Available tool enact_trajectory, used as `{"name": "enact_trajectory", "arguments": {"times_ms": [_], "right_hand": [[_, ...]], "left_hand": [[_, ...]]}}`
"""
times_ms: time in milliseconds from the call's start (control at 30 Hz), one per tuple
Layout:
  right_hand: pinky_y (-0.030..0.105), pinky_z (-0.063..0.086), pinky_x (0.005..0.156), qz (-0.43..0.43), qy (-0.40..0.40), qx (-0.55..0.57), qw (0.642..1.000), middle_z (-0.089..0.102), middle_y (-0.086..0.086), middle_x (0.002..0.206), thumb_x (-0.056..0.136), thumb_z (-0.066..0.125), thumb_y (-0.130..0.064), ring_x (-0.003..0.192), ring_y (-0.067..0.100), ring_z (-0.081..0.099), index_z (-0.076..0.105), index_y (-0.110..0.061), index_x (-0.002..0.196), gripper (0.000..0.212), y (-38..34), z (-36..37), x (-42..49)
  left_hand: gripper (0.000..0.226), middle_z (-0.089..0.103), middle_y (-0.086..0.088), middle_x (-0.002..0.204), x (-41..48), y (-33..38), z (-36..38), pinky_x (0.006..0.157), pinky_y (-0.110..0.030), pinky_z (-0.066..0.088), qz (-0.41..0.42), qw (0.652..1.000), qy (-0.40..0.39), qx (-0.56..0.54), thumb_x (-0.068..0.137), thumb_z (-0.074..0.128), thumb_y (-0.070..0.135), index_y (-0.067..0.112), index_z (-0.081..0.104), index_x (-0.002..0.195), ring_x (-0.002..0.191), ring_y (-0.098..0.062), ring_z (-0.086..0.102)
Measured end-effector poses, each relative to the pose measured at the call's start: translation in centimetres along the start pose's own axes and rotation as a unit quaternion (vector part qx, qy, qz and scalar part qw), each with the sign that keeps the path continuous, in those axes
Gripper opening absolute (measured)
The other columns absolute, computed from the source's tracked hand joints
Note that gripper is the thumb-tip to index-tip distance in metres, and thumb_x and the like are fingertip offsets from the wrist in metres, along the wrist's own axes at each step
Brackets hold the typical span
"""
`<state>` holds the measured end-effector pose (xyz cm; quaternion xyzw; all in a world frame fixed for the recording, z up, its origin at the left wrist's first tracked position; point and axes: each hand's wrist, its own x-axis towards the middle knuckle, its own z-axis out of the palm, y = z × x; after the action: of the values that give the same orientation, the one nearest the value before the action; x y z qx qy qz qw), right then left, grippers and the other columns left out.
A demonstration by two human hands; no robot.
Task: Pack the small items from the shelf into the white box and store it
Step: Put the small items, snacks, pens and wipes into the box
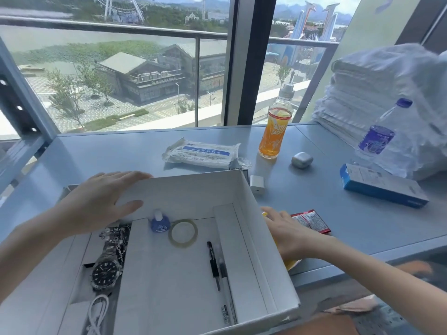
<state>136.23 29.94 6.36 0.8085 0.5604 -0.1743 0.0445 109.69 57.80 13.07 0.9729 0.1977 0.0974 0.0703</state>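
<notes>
The open white box (244, 189) sits at the near edge of the grey-blue shelf (108, 151). Inside it lie a wristwatch (106, 274), a small blue bottle (159, 222), a ring of clear tape (183, 233), two pens (219, 269) and a white cable (98, 313). My left hand (96, 201) rests flat on the box's far left rim, fingers spread. My right hand (287, 228) lies just outside the box's right wall, over a yellow packet (291, 263) and beside a red sachet (312, 220); whether it grips anything is hidden.
On the shelf behind the box lie a mask pack (202, 153), a white charger cube (257, 184), a silver earbud case (301, 160), an orange drink bottle (274, 131), a water bottle (382, 136), a blue carton (382, 184) and bagged white towels (377, 93). A window is behind.
</notes>
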Motion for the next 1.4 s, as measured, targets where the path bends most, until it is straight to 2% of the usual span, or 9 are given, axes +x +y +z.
{"name": "enact_trajectory", "arguments": {"times_ms": [233, 433, 500, 633, 767, 900, 1100, 1233, 1400], "right_hand": [[0.043, 0.035, 0.1, 0.055, 0.072, 0.033, 0.995, 0.024, -0.001, 0.144, 0.068, 0.072, -0.038, 0.126, 0.028, 0.036, 0.034, -0.033, 0.135, 0.077, 1.2, -3.8, -0.5], [0.048, 0.038, 0.098, 0.032, 0.179, 0.058, 0.982, 0.035, 0.002, 0.14, 0.061, 0.067, -0.036, 0.123, 0.026, 0.04, 0.041, -0.025, 0.134, 0.078, 2.0, -9.5, -1.9], [0.037, 0.043, 0.093, 0.005, 0.248, 0.095, 0.964, 0.044, 0.005, 0.134, 0.063, 0.066, -0.027, 0.113, 0.025, 0.048, 0.045, -0.021, 0.131, 0.072, 1.3, -11.4, -2.4], [0.006, 0.041, 0.06, -0.08, 0.316, 0.182, 0.928, 0.058, -0.003, 0.096, 0.067, 0.06, -0.017, 0.079, 0.005, 0.058, 0.049, -0.027, 0.121, 0.057, -3.0, -15.1, -3.9], [0.009, 0.038, 0.052, -0.181, 0.196, 0.198, 0.943, 0.05, -0.016, 0.071, 0.073, 0.056, -0.024, 0.062, 0.0, 0.05, 0.044, -0.037, 0.099, 0.031, -8.9, -16.0, -4.3], [0.012, 0.046, 0.057, -0.237, 0.085, 0.204, 0.946, 0.057, -0.017, 0.079, 0.083, 0.063, -0.03, 0.07, -0.002, 0.059, 0.047, -0.031, 0.097, 0.021, -13.3, -15.5, -2.6], [0.015, 0.048, 0.063, -0.217, -0.055, 0.079, 0.971, 0.063, -0.01, 0.089, 0.085, 0.062, -0.038, 0.079, 0.006, 0.061, 0.055, -0.025, 0.098, 0.02, -16.9, -12.4, 1.6], [0.021, 0.043, 0.061, -0.195, -0.167, 0.03, 0.966, 0.061, 0.0, 0.093, 0.093, 0.05, -0.038, 0.079, 0.014, 0.057, 0.052, -0.017, 0.097, 0.022, -18.0, -9.7, 4.1], [0.024, 0.041, 0.065, -0.178, -0.253, 0.053, 0.95, 0.057, -0.007, 0.077, 0.093, 0.05, -0.023, 0.07, 0.01, 0.051, 0.052, -0.025, 0.089, 0.004, -18.0, -7.6, 5.0]], "left_hand": [[0.05, 0.056, 0.007, 0.127, -0.7, 1.5, -1.3, 0.084, -0.03, 0.033, -0.003, 1.0, -0.002, -0.01, 0.086, 0.054, 0.049, 0.037, 0.04, 0.133, 0.091, -0.012, 0.048], [0.052, 0.051, 0.009, 0.134, -0.7, 1.6, -1.4, 0.086, -0.028, 0.031, -0.008, 1.0, -0.007, -0.009, 0.088, 0.055, 0.041, 0.038, 0.036, 0.136, 0.105, -0.015, 0.049], [0.052, 0.049, 0.01, 0.135, -0.7, 1.7, -1.5, 0.093, -0.03, 0.032, -0.01, 1.0, -0.014, -0.008, 0.089, 0.054, 0.041, 0.037, 0.034, 0.137, 0.113, -0.016, 0.048], [0.051, 0.047, 0.008, 0.137, -0.9, 1.6, -1.6, 0.099, -0.033, 0.034, -0.003, 1.0, -0.019, -0.01, 0.091, 0.053, 0.036, 0.034, 0.034, 0.138, 0.12, -0.019, 0.048], [0.046, 0.052, 0.005, 0.134, -1.3, 0.7, -2.1, 0.093, -0.039, 0.044, -0.014, 0.999, -0.033, -0.007, 0.092, 0.053, 0.031, 0.03, 0.039, 0.135, 0.112, -0.023, 0.055], [0.046, 0.055, -0.002, 0.13, -2.4, 0.1, -2.3, 0.098, -0.038, 0.037, -0.029, 0.999, -0.006, -0.028, 0.09, 0.05, 0.039, 0.023, 0.044, 0.133, 0.115, -0.024, 0.051], [0.051, 0.054, 0.0, 0.124, -2.7, 0.5, -1.7, 0.094, -0.035, 0.033, -0.004, 0.999, 0.034, 0.037, 0.087, 0.058, 0.027, 0.022, 0.041, 0.135, 0.114, -0.021, 0.048], [0.057, 0.055, -0.002, 0.125, -3.1, 0.7, -2.0, 0.092, -0.04, 0.043, 0.067, 0.995, 0.056, 0.052, 0.083, 0.065, 0.024, 0.017, 0.044, 0.136, 0.111, -0.023, 0.052], [0.062, 0.05, 0.0, 0.133, -3.1, 0.9, -2.0, 0.093, -0.039, 0.042, 0.098, 0.99, 0.051, 0.088, 0.083, 0.063, 0.026, 0.015, 0.039, 0.139, 0.116, -0.021, 0.048]]}}
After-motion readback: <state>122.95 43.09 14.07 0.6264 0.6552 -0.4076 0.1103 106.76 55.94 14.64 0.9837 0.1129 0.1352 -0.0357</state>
